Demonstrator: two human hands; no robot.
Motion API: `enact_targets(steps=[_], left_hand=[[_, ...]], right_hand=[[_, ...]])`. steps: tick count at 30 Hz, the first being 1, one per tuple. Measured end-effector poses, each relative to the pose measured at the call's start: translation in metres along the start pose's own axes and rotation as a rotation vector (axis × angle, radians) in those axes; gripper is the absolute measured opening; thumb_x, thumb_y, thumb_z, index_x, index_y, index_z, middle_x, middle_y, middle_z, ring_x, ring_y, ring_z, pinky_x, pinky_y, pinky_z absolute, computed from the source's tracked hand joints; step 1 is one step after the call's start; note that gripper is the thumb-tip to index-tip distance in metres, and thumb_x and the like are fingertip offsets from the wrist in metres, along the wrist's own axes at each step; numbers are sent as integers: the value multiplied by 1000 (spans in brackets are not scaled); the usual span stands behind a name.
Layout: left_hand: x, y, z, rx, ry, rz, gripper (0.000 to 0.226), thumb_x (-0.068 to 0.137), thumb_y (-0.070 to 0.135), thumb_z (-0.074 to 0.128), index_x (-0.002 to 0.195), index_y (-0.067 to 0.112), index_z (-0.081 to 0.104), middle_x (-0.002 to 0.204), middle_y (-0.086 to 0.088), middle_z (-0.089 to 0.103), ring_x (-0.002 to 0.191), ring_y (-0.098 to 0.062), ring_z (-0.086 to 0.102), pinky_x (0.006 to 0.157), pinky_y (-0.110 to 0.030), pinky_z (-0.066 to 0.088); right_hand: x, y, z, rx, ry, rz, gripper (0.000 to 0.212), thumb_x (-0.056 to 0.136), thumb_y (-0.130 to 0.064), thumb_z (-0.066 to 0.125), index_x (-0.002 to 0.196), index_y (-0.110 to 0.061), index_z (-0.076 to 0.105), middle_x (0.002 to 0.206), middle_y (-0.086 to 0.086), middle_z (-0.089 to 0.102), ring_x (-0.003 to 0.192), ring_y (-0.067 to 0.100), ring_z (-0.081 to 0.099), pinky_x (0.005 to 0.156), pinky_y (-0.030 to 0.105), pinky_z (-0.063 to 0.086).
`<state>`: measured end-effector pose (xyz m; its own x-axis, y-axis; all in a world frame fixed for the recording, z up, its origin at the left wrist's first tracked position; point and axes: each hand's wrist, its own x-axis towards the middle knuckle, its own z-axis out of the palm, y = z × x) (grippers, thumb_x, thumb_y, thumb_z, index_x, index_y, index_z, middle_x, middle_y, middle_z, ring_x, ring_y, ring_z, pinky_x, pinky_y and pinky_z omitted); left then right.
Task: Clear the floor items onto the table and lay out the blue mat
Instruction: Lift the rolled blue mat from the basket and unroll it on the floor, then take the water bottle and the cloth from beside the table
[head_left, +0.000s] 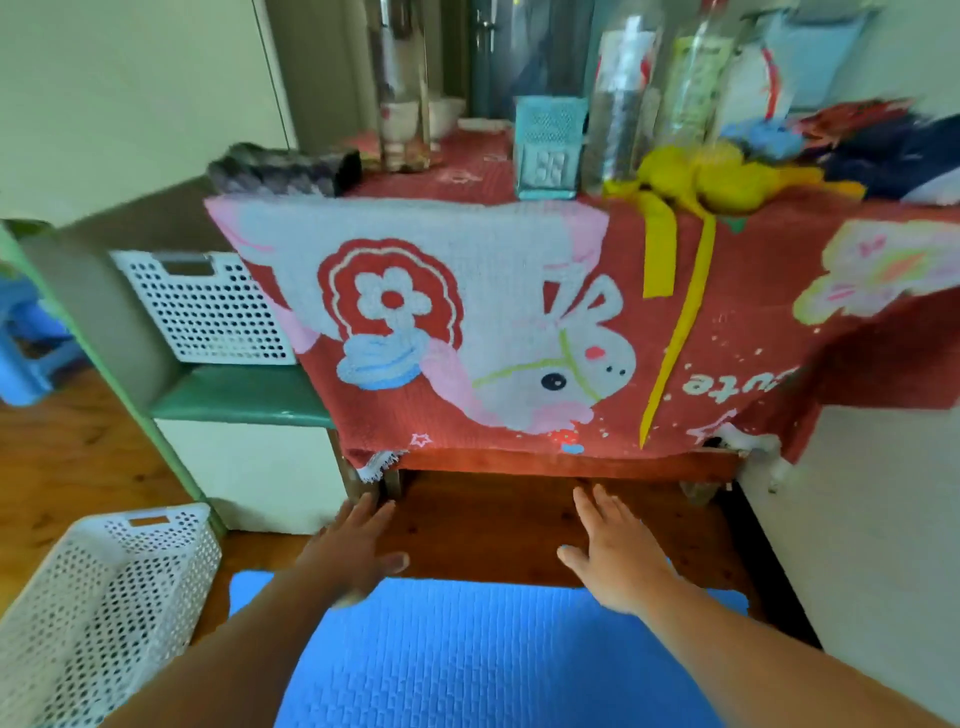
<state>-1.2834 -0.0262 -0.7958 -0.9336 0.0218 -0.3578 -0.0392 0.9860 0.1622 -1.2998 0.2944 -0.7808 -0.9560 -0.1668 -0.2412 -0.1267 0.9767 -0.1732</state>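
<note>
Head view — flat hands (358, 545) (618, 551), seemingly over blue mat (467, 654)

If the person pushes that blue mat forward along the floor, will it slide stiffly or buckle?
The blue mat looks like thin quilted foam lying flat, so it is probably light and bendy and may ripple rather than slide as one board. Both hands, left and right, are spread open at its far edge, which should help. The wooden floor looks smooth, so sliding seems likely.
</note>
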Motion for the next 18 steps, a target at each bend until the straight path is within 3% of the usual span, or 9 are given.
enact_targets(steps=[4, 11, 18], left_hand=[[-34, 27, -121, -79, 150, 19, 76, 85, 60, 43, 146, 32, 9, 158, 3, -2, 145, -19, -5, 116, -49, 16], [-103, 82, -346, -97, 295, 65, 79, 87, 58, 44, 148, 25, 6, 158, -4, -2, 145, -24, -5, 117, -44, 9], [-162, 119, -494, -18, 401, 154, 76, 88, 55, 43, 148, 24, 9, 158, -4, 4, 145, -22, 0, 119, -41, 7]], right_hand=[[-14, -27, -126, 37, 108, -74, 77, 92, -60, 34, 151, -25, -3, 160, 6, -3, 147, 24, 0, 118, 41, 10], [-52, -62, -357, 102, 311, -179, 79, 90, -56, 44, 151, -18, 10, 158, 8, 14, 145, 22, 13, 115, 34, 15], [-97, -91, -522, 92, 381, -263, 78, 91, -57, 43, 149, -15, 14, 158, 8, 16, 144, 24, 17, 113, 35, 19]])
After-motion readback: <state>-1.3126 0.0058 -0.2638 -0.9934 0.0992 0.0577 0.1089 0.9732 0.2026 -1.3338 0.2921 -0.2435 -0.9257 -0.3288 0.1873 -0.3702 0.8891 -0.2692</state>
